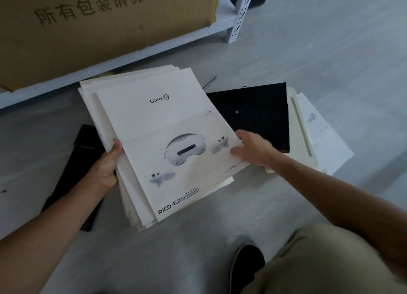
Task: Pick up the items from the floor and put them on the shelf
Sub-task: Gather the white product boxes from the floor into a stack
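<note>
Gripping was seen on both sides of the sheet stack [163, 126]: a loose pile of flat white printed cards, the top one showing a headset, two controllers and the words "PICO 4 Ultra".

Left hand [109, 164]: thumb pressed on top of the stack's left edge, palm against the side, remaining fingers hidden beneath the pile. Fingers closed on the stack.

Right hand [253, 149]: thumb laid on the top card by its right edge, the other fingers curled round that edge. Also closed on the stack.

The stack lay between the two thumbs, spreading away from the fingertips toward the shelf [154, 49]. Lower cards were fanned out unevenly past the top one. Whether the far edge touched the floor [330, 62] could not be told.

Just beyond the right fingers lay a black panel [259, 108], flat on the floor. Outboard of it sat a cream tray [301, 126] resting on another white sheet [326, 144]. Under the left wrist and forearm lay a long black flat piece [74, 161], also on the floor.

Well beyond both sets of fingertips ran the white bottom board of the shelf, with a large cardboard box [99, 25] bearing printed characters standing on it and a perforated white upright [240, 14] at its right end. A thin metal rod [210, 82] lay on the floor between the stack's far corner and the shelf.

Behind the right forearm, nearest the camera, were a knee in khaki trousers [330, 260] and a dark shoe [248, 263].
</note>
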Demonstrator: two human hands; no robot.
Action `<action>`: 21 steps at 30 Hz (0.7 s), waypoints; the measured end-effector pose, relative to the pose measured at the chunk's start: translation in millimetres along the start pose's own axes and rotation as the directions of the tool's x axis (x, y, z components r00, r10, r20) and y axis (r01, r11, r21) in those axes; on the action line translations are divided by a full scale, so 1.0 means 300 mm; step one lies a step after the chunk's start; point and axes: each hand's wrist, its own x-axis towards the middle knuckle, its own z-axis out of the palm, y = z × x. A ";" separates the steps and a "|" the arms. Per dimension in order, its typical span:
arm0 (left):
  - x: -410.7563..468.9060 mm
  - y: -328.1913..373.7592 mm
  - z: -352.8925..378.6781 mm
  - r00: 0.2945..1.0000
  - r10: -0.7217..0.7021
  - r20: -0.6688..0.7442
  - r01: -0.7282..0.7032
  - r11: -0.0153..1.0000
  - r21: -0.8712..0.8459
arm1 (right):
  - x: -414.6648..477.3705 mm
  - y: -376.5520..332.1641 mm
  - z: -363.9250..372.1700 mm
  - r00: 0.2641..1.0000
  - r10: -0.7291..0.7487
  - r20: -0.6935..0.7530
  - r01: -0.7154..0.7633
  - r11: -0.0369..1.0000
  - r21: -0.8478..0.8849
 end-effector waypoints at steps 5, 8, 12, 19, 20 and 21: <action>-0.025 0.008 0.113 0.999 0.040 -0.016 -0.039 0.995 0.090 | -0.007 0.032 -0.052 0.998 0.003 -0.070 0.003 0.996 0.088; -0.006 0.021 0.157 0.998 0.068 0.017 -0.070 0.994 0.082 | -0.020 0.028 -0.092 0.994 -0.084 -0.069 0.092 0.989 0.115; 0.024 0.015 0.252 0.999 0.022 0.049 -0.026 0.996 0.084 | -0.033 0.125 -0.190 0.990 -0.124 -0.061 0.136 0.955 0.262; 0.107 -0.029 0.471 0.994 0.039 0.102 -0.049 0.994 0.097 | 0.047 0.806 -0.218 0.501 0.804 -0.322 -0.314 0.515 0.797; 0.130 -0.046 0.493 0.993 0.041 0.114 -0.052 0.995 0.089 | 0.050 0.903 -0.178 0.457 0.868 -0.197 -0.388 0.394 0.833; 0.148 -0.059 0.517 0.993 0.036 0.114 -0.044 0.997 0.070 | 0.059 1.018 -0.124 0.437 0.897 -0.068 -0.450 0.284 0.847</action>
